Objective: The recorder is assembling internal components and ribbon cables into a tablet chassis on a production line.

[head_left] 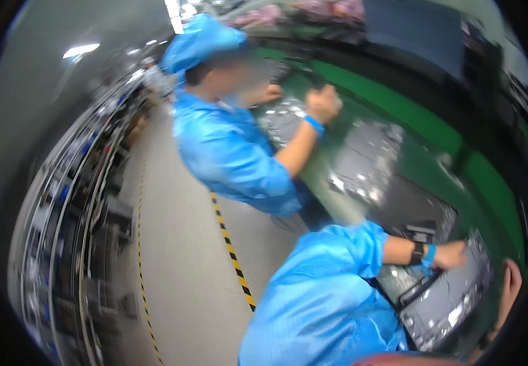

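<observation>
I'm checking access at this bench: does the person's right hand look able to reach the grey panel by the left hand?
Probably yes: the right hand is beside the grey panel, with nothing visible blocking the gap; the left hand covers only a small part of it.

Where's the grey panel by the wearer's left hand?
Head view, lower right: the grey panel extends down-left from the left hand, with the right hand off to its right.

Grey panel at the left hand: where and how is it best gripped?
Probably by its two long edges, left hand from the left, right hand from the right: the grey panel lies flat, broad face up, offering mainly its rim.
</observation>
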`<state>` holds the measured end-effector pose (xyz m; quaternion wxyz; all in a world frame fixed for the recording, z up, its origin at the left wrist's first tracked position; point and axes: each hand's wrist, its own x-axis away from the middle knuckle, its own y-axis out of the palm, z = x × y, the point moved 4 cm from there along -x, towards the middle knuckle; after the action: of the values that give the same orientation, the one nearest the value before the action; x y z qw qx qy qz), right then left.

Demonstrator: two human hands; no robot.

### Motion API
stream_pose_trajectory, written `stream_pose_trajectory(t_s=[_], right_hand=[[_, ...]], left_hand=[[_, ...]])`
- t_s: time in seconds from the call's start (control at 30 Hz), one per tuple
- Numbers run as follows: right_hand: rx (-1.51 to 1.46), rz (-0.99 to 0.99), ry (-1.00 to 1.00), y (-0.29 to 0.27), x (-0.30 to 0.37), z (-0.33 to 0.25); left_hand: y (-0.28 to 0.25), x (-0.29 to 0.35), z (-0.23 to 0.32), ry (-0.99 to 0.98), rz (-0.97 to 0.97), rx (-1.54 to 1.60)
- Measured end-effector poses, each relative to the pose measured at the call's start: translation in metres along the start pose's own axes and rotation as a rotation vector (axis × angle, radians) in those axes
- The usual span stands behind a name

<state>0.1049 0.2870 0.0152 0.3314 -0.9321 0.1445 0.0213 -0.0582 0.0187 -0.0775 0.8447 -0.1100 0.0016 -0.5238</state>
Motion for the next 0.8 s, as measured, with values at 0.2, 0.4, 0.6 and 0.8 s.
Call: stream_pose_trajectory(t_s=[0.2, 0.4, 0.6, 0.8], right_hand=[[0.26, 0.24, -0.119, 0.031, 0.008, -0.107], [0.554, 0.329, -0.192, 0.041, 0.021, -0.109], [1.035, 0.105, -0.366, 0.083, -0.001, -0.111], [1.106, 0.118, -0.432, 0.084, 0.019, -0.125]], left_hand=[[-0.036, 0.055, 0.039, 0.289, 0.229, -0.493], [-0.04, 0.059, 0.103, 0.32, 0.285, -0.68], [-0.047, 0.06, 0.105, 0.212, 0.289, -0.617], [-0.108, 0.091, 0.081, 0.022, 0.582, -0.572]])
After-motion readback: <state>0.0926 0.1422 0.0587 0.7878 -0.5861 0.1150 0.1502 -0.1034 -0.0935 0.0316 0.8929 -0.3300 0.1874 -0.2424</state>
